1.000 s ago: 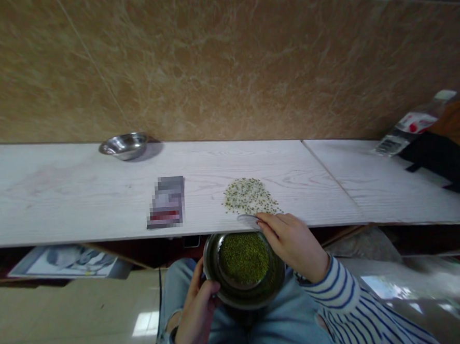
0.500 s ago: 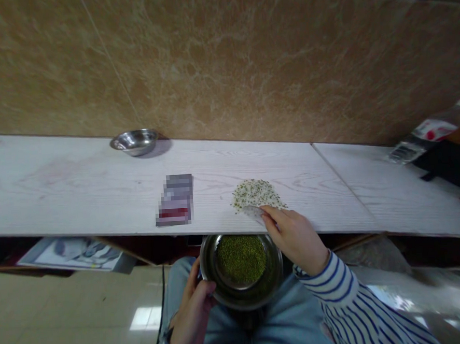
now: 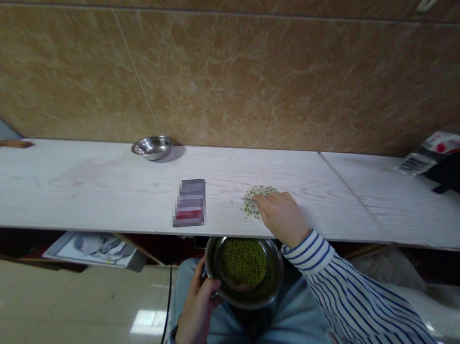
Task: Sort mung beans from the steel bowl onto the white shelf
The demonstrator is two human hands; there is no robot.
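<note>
My left hand [image 3: 201, 301] is closed on the left rim of a steel bowl [image 3: 276, 283], which is below the table's front edge, over my lap. Small green beans [image 3: 245, 262], like mung beans, cover the bowl's bottom. On the white tabletop lies a pile of white grains mixed with green beans [image 3: 251, 208]. Over the pile's right part, my right hand [image 3: 285, 215] pinches a thin, pale, card-like piece [image 3: 247, 198], now seen nearly edge-on. Most of that piece is hidden by my fingers.
A phone-shaped, pixelated object [image 3: 190, 203] lies left of the pile. Farther back stands a small steel bowl [image 3: 152, 148] by the tiled wall. At the right are a plastic bottle [image 3: 434, 146] and a black object [image 3: 458, 173]. An open drawer [image 3: 96, 247] sits under the table.
My right hand has moved from the pile's near edge up over it, and the thin piece has turned from face-on to edge-on. My left hand keeps its hold on the bowl. The view has shifted.
</note>
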